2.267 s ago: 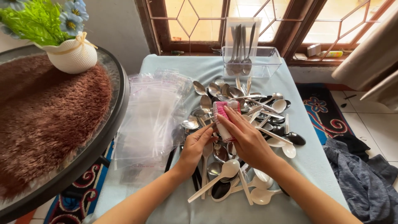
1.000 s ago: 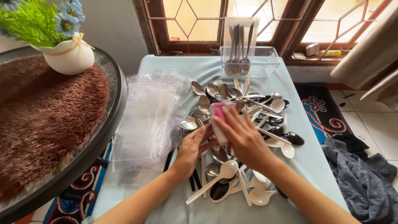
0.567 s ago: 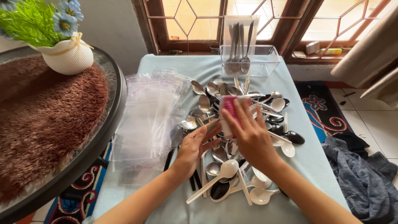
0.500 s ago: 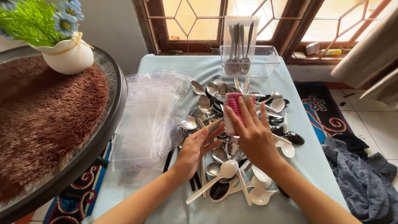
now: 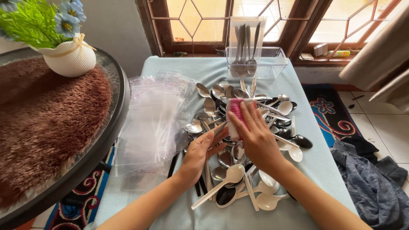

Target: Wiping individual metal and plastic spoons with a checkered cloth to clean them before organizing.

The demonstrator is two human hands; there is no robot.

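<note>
Head view over a worktop (image 5: 187, 70) covered in pale blue cloth. The right hand (image 5: 255, 138) has its grip closed round a pink-and-white sponge (image 5: 237, 111), held upright above the middle of a heap of spoons (image 5: 238, 140); the sponge looks soft, light and springy, best pinched across its flat faces as it is here. The left hand (image 5: 200, 153), at 8 o'clock from the sponge, pinches the handle of a metal spoon (image 5: 219, 130) between thumb and fingertips. Metal spoons are judged stiff, smooth and likely to slide, so the narrow handle offers the surest hold; the white plastic spoons (image 5: 264, 198) at 6 o'clock would be lighter. Clear bags (image 5: 149, 119) lie at 9 o'clock; a clear bin (image 5: 255, 64) with upright cutlery stands at 12 o'clock.
</note>
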